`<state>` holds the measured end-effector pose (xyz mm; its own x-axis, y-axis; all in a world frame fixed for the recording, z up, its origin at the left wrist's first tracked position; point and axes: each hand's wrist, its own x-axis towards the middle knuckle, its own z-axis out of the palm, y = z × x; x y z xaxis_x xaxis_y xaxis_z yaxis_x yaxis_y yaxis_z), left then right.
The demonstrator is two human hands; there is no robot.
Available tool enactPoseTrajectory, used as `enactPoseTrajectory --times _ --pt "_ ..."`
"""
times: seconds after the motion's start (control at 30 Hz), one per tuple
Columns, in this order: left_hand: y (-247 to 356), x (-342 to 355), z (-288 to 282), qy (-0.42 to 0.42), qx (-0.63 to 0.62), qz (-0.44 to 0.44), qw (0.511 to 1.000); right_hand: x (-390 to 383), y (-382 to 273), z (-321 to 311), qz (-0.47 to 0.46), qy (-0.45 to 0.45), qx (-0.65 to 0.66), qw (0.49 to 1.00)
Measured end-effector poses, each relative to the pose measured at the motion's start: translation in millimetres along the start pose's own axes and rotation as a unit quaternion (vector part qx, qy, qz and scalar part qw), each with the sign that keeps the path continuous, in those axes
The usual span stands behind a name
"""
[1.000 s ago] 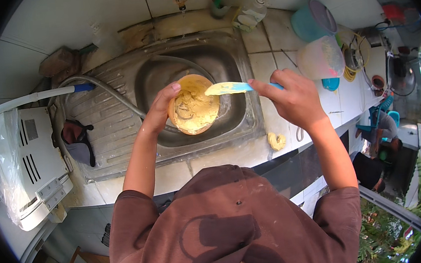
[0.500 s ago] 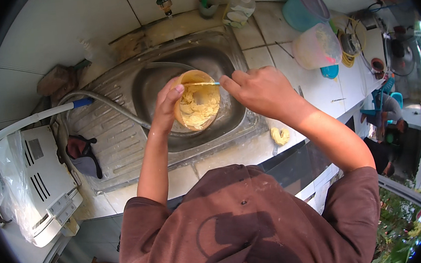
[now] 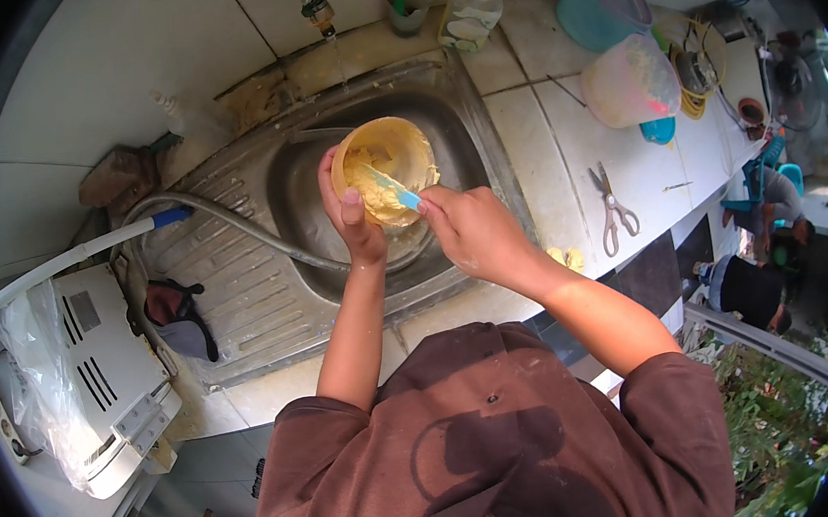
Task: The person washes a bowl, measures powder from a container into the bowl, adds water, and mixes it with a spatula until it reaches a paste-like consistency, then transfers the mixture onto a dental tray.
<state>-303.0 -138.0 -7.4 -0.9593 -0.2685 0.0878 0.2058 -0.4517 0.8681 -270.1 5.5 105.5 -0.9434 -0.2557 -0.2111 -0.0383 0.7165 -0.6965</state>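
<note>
Yellow tub (image 3: 410, 143) was over the sink basin (image 3: 305, 194), mouth tilted toward me. My left hand (image 3: 356, 216) gripped its left side, thumb near the rim. My right hand (image 3: 481, 233) pinched the blue spatula (image 3: 409, 201) by its handle, blade in the yellow paste (image 3: 373, 199). Scissors (image 3: 610, 200) lay on the table (image 3: 661, 212), right of the sink, blades slightly apart.

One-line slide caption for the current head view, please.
Over a metal sink, the left hand holds a bowl of yellow paste; the right hand grips a blue spatula reaching into it.
</note>
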Motion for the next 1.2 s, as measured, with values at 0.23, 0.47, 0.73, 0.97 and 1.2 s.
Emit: enactPoseTrajectory --times 0.23,0.47,0.73,0.97,1.2 --pt "14.1 2.6 -15.9 -0.043 -0.057 -0.085 0.994 9.9 8.9 -41.4 -0.109 -0.085 -0.289 0.947" --pt "0.0 6.1 -12.3 -0.064 0.018 -0.064 0.996 12.4 -10.3 -39.9 -0.137 -0.093 -0.221 0.961" --pt "8.2 0.8 -9.1 -0.052 -0.057 -0.121 0.99 24.7 0.6 -43.1 -0.217 -0.039 -0.307 0.926" --pt "31.9 1.7 -17.6 -0.095 -0.114 -0.244 0.958 25.2 4.4 -63.4 -0.242 -0.029 -0.359 0.901" --pt "33.0 12.4 -21.7 -0.105 -0.118 -0.279 0.947 9.8 -4.5 -66.4 -0.282 -0.088 -0.347 0.89"
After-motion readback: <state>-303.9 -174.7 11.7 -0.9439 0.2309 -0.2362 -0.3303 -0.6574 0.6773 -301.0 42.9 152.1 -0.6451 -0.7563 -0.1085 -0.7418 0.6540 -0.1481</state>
